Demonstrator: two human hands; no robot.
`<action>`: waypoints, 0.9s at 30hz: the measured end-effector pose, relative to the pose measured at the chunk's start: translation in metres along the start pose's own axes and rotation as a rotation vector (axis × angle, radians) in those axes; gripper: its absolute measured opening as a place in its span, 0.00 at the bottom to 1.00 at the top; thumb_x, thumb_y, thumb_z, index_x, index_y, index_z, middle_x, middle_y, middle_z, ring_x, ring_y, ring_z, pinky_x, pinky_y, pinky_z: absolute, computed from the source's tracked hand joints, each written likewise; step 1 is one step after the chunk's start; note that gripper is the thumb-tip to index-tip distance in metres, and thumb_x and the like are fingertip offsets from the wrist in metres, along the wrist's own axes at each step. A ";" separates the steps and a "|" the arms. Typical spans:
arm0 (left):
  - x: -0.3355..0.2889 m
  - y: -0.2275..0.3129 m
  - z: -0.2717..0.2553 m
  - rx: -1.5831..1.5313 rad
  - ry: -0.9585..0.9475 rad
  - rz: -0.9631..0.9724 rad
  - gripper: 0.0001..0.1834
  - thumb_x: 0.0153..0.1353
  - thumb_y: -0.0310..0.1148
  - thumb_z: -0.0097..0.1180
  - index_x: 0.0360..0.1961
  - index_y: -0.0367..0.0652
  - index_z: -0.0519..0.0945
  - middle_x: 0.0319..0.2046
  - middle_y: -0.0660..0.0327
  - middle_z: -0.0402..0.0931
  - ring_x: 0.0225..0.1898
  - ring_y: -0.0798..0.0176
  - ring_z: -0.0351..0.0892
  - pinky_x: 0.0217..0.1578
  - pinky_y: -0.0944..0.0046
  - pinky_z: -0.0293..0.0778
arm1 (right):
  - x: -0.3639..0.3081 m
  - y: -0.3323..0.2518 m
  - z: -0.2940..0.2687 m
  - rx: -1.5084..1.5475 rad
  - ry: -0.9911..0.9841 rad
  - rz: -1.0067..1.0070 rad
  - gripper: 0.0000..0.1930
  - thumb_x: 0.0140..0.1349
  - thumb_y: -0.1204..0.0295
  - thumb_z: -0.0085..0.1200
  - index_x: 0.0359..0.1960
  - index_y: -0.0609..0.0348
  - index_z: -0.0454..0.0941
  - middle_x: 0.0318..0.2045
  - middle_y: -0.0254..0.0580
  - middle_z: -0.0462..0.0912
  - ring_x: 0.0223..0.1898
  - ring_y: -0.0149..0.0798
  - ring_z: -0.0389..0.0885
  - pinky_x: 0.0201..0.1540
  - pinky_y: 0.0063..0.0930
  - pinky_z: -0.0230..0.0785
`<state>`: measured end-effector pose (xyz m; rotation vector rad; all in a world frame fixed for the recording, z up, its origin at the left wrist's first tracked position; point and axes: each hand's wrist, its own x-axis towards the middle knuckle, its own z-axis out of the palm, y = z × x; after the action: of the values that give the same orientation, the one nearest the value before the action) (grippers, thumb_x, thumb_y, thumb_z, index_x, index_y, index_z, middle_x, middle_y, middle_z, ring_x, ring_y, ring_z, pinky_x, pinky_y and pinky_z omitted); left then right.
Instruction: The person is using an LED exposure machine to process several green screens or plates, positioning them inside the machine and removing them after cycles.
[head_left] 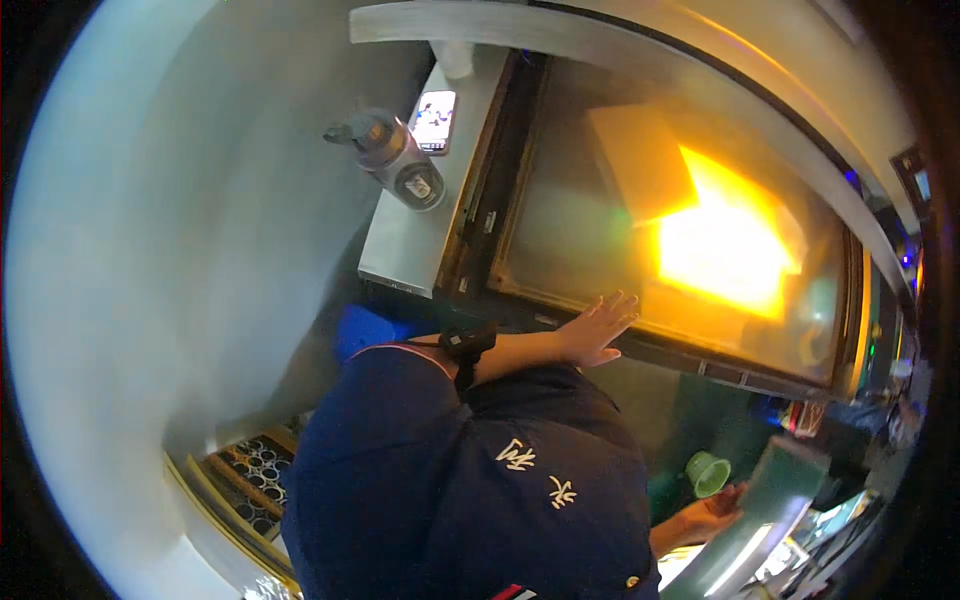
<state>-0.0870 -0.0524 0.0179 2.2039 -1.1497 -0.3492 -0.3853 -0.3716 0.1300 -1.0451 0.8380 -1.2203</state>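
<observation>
My left hand [600, 330] is spread with its fingers apart at the near edge of a framed glass panel [575, 200]. Behind that glass, a bright yellow-white light [725, 245] glows beside a pale rectangular patch [645, 165]. My right hand [708, 518] is low at the right, its fingers loosely bent and apart. Its fingertips are at the edge of a long flat grey-green panel [765, 510]; whether they touch it is unclear. Just above that hand is a small green cup [708, 473].
On a pale metal ledge [408, 245] at the left of the glass stand a grey bottle [400, 165] and a lit phone [434, 120]. A curved light bar [600, 35] arches over the far side. A blue object [365, 330] sits below the ledge. Small items crowd the right.
</observation>
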 end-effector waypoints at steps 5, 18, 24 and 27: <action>0.019 -0.024 -0.029 0.008 0.040 -0.059 0.44 0.64 0.48 0.55 0.73 0.38 0.50 0.75 0.45 0.34 0.75 0.36 0.31 0.69 0.32 0.39 | -0.003 0.050 0.103 -0.035 -0.184 0.396 0.23 0.71 0.61 0.43 0.57 0.67 0.72 0.57 0.54 0.76 0.57 0.49 0.75 0.61 0.44 0.68; 0.086 -0.059 -0.008 0.333 0.152 -0.362 0.40 0.64 0.60 0.48 0.73 0.58 0.56 0.76 0.53 0.38 0.74 0.30 0.33 0.62 0.17 0.32 | 0.126 0.229 0.276 -0.428 -0.930 0.598 0.25 0.70 0.56 0.47 0.54 0.68 0.75 0.49 0.46 0.80 0.50 0.38 0.77 0.54 0.33 0.69; 0.138 -0.076 0.028 0.497 0.297 -0.551 0.40 0.63 0.64 0.46 0.73 0.58 0.59 0.75 0.54 0.43 0.74 0.30 0.34 0.61 0.15 0.31 | 0.133 0.081 0.290 -0.770 -0.980 -0.533 0.37 0.64 0.67 0.56 0.72 0.62 0.54 0.71 0.54 0.58 0.72 0.50 0.55 0.73 0.46 0.44; 0.161 -0.082 0.029 0.541 0.337 -0.581 0.41 0.63 0.65 0.45 0.73 0.58 0.59 0.75 0.54 0.43 0.74 0.30 0.35 0.62 0.16 0.31 | 0.177 -0.044 0.273 -0.913 -0.432 -1.307 0.42 0.60 0.47 0.60 0.68 0.62 0.60 0.66 0.51 0.66 0.67 0.52 0.64 0.71 0.48 0.52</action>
<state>0.0461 -0.1597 -0.0489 2.9134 -0.4278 0.1268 -0.1145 -0.4997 0.2653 -2.7474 0.2499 -1.5214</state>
